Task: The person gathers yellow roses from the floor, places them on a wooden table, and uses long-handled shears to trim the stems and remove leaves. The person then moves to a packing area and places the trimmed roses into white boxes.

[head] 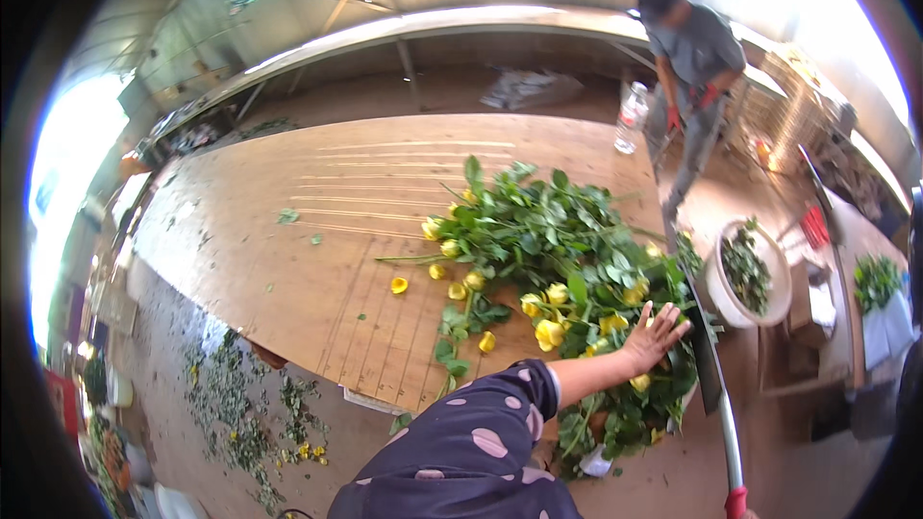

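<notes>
My left hand, reached out from a dark dotted sleeve, presses with spread fingers on a pile of yellow roses and their green foliage at the right end of a wooden table. Just right of it stands a long dark blade with a metal tube and a red grip. At the bottom edge, a sliver of my right hand shows on that grip; the rest is cut off. More leafy rose stems lie beyond my left hand, with loose yellow heads beside them.
The wooden table bears ruled lines and scattered leaves. A clear plastic bottle stands at its far right corner. A white tub of foliage is on the right. A co-worker in red gloves stands beyond. Cut leaves litter the floor.
</notes>
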A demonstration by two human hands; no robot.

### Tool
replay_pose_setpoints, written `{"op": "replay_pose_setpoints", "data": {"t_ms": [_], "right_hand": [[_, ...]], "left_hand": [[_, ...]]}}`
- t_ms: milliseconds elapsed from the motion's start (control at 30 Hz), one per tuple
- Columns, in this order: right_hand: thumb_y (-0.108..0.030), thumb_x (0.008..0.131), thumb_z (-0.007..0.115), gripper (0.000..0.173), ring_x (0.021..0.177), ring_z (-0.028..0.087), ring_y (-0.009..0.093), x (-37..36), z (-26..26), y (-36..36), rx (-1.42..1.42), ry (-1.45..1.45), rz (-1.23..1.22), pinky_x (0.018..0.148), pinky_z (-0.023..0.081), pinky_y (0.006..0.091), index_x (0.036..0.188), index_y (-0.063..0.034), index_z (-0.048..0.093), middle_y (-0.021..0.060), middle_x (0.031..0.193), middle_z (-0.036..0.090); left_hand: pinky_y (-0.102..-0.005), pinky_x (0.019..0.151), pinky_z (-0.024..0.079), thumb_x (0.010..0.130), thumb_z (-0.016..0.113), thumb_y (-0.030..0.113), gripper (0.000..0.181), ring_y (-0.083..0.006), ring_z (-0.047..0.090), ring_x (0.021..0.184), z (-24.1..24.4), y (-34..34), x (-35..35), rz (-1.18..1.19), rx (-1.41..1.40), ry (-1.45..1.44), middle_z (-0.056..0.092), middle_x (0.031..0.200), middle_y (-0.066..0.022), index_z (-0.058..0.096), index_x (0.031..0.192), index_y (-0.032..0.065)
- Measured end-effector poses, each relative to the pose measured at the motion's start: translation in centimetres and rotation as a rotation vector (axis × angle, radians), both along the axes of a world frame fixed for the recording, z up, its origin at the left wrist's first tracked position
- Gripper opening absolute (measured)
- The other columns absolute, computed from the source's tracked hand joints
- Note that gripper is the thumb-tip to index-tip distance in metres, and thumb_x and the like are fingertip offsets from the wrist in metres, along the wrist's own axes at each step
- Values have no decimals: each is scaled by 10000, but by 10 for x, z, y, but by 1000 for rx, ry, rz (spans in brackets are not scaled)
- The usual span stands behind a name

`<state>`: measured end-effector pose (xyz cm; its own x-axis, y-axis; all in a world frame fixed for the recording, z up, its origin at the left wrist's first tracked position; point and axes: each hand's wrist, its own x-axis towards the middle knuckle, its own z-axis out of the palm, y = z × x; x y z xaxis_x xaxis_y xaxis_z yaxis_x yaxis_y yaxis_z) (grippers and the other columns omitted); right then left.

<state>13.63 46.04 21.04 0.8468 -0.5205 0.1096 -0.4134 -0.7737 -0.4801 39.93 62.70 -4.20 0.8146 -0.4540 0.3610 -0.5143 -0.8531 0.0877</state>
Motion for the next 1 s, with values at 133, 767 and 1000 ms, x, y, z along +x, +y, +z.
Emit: {"op": "replay_pose_setpoints", "data": {"t_ms": [133,767,1000], "right_hand": [[-309,840,536,303,672,604,266,3,2,-9,-34,-45,60,622,464,351,901,-36,651,150,760,636],[-259,859,504,254,736,600,214,-45,-97,-50,262,-67,-61,669,471,321,924,-53,638,148,788,619],[-190,820,481,231,446,506,248,75,81,-19,-109,-185,352,462,392,303,770,4,597,153,534,478]], "left_hand": [[-622,977,45,449,750,559,1340,-448,-16,1290,19,47,14,265,41,331,-41,1394,-287,-98,1371,82],[-382,676,410,486,802,277,758,-280,523,826,8,51,-17,97,-436,178,495,899,-76,401,1121,169],[-366,759,389,507,699,142,591,-263,499,898,10,71,-69,-39,-481,-95,502,1027,-70,454,1045,129]]}}
